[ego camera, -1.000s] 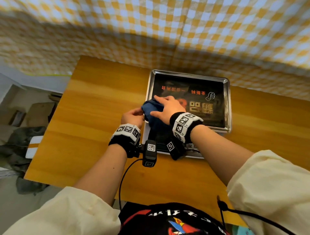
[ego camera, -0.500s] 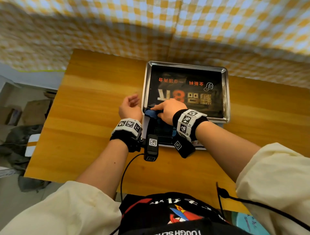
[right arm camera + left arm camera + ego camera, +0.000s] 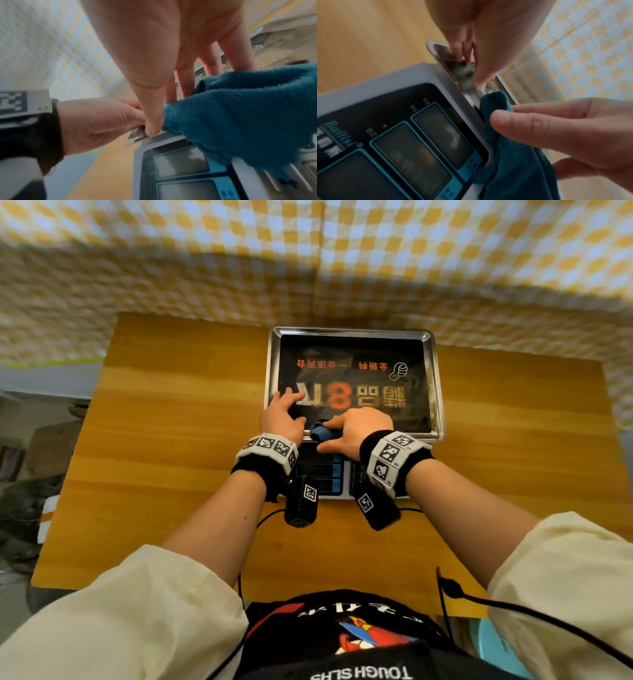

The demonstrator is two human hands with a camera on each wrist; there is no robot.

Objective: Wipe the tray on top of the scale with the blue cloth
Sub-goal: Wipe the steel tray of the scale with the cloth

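Observation:
A steel tray [image 3: 436, 378] with a dark printed liner sits on the white scale [image 3: 325, 474], whose display faces me. My left hand [image 3: 284, 412] rests on the tray's near-left corner with its fingers spread straight onto the liner; the left wrist view shows those fingers [image 3: 471, 54] touching the tray [image 3: 435, 52] inside the rim. My right hand [image 3: 349, 433] holds the blue cloth [image 3: 322, 434] between thumb and fingers at the tray's near edge. In the right wrist view the cloth [image 3: 240, 121] hangs over the scale's front. The cloth [image 3: 510, 155] covers part of the display [image 3: 412, 142].
The scale stands at the back of a wooden table [image 3: 171, 440]. A yellow checkered curtain [image 3: 308, 268] hangs right behind the tray. The table's left edge drops to a cluttered floor [image 3: 27, 474]. Black cables [image 3: 513, 607] trail near my body.
My left hand has moved from the table beside the tray onto its near-left corner. My right hand has drawn the cloth back to the tray's near edge.

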